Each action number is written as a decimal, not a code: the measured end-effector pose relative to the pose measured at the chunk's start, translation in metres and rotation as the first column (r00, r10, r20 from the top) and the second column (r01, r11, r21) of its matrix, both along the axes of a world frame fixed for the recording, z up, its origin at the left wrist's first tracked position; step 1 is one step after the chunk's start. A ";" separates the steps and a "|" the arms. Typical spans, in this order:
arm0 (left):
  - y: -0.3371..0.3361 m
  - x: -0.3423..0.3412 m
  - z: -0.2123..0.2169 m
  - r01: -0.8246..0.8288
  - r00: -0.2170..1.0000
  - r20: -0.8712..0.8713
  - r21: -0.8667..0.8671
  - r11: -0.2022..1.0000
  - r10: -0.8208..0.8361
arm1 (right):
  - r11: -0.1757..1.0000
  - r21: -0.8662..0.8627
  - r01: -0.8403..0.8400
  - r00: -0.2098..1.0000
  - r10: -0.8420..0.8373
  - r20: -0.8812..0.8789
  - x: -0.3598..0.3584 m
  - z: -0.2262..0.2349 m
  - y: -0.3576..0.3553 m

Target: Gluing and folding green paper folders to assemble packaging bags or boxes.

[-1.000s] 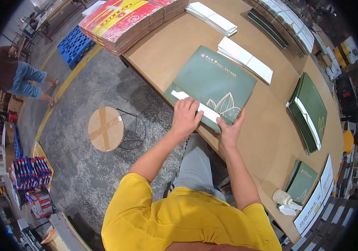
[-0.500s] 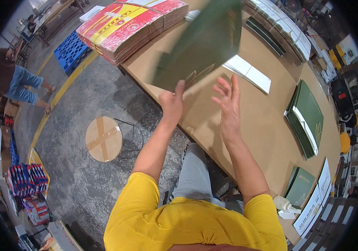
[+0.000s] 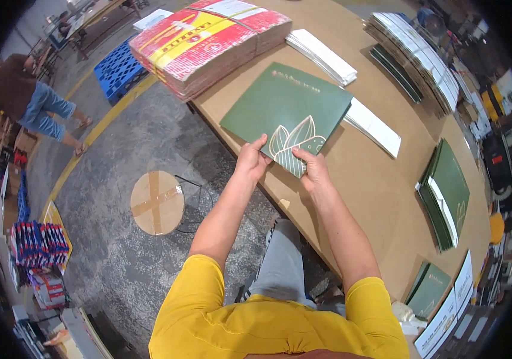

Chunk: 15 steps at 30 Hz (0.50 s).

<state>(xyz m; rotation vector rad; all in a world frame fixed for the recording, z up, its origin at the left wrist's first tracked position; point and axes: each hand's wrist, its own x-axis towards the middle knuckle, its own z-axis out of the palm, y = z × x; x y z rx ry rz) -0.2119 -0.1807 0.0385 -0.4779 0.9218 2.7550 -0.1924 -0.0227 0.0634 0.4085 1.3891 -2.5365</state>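
A dark green folder [image 3: 286, 105] with pale gold leaf-like line drawings is held between my two hands above the near edge of the table, its cover facing up. My left hand [image 3: 253, 159] pinches its near left edge, thumb on top. At the near right corner my right hand [image 3: 313, 171] grips it with the thumb over the drawing; the fingers beneath are hidden. Just beyond the folder lie a stack of white paper strips [image 3: 322, 57] and another white strip pile [image 3: 376, 128], partly covered by the folder's right corner.
A stack of green folders [image 3: 444, 194] with white inserts lies right on the brown table [image 3: 358, 209]; smaller green folders [image 3: 428, 292] sit nearer, by a white bottle [image 3: 403, 311]. A strapped red-yellow bundle [image 3: 208, 45] stands far left. On the floor are a round-topped stool [image 3: 158, 202] and a person [image 3: 34, 105].
The folder has swung from a steep, blurred tilt to a flatter pose, cover up. My right hand, open and apart before, now grips it too. The view has shifted slightly.
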 end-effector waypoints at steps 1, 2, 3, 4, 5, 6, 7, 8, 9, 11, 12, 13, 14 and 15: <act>-0.006 -0.004 0.003 -0.017 1.000 -0.007 -0.002 1.000 0.017 | 1.000 -0.002 -0.017 1.000 0.017 -0.007 -0.006 -0.001 -0.003; -0.013 -0.009 0.006 0.054 0.999 0.001 -0.040 0.998 -0.054 | 0.999 -0.030 0.021 0.999 -0.020 0.024 -0.011 -0.001 -0.006; -0.020 -0.015 0.007 0.129 0.992 0.015 -0.075 0.989 -0.128 | 0.996 -0.054 0.065 0.996 -0.062 0.060 -0.016 -0.001 -0.007; -0.030 -0.024 0.008 0.024 0.999 -0.021 -0.170 0.985 -0.028 | 0.997 -0.055 0.053 0.997 -0.050 0.053 -0.021 0.000 -0.010; -0.053 -0.035 0.004 -0.103 0.994 -0.064 -0.428 0.898 0.084 | 0.997 -0.049 0.066 0.997 -0.064 0.053 -0.027 0.001 -0.011; -0.080 -0.050 0.001 -0.277 0.959 -0.104 -0.516 0.811 0.262 | 0.996 -0.045 0.078 0.996 -0.076 0.054 -0.032 0.003 -0.014; -0.096 -0.059 0.003 -0.389 0.918 -0.115 -0.452 0.803 0.380 | 0.996 -0.043 0.079 0.996 -0.077 0.050 -0.036 0.004 -0.014; -0.122 -0.074 0.000 -0.478 0.869 -0.158 -0.512 0.714 0.469 | 0.997 -0.051 0.066 0.997 -0.064 0.048 -0.037 0.006 -0.021; -0.142 -0.091 0.000 -0.579 0.785 -0.211 -0.586 0.567 0.583 | 0.997 -0.062 0.048 0.998 -0.045 0.048 -0.038 0.008 -0.031; -0.143 -0.114 0.008 -0.565 0.803 -0.196 -0.549 0.616 0.563 | 0.997 -0.057 0.056 0.998 -0.054 0.036 -0.044 -0.004 -0.030; -0.144 -0.128 0.015 -0.605 0.778 -0.247 -0.541 0.584 0.578 | 0.996 -0.061 0.062 0.998 -0.061 0.023 -0.045 -0.004 -0.031; -0.142 -0.139 0.020 -0.644 0.750 -0.297 -0.530 0.551 0.591 | 0.995 -0.062 0.073 0.997 -0.073 0.013 -0.046 -0.003 -0.030; -0.136 -0.142 0.019 -0.605 0.731 -0.202 -0.635 0.481 0.652 | 0.995 -0.058 0.075 0.997 -0.074 0.018 -0.046 -0.002 -0.030; -0.139 -0.148 0.016 -0.602 0.737 -0.206 -0.634 0.486 0.644 | 0.996 -0.054 0.075 0.997 -0.074 0.030 -0.045 -0.002 -0.033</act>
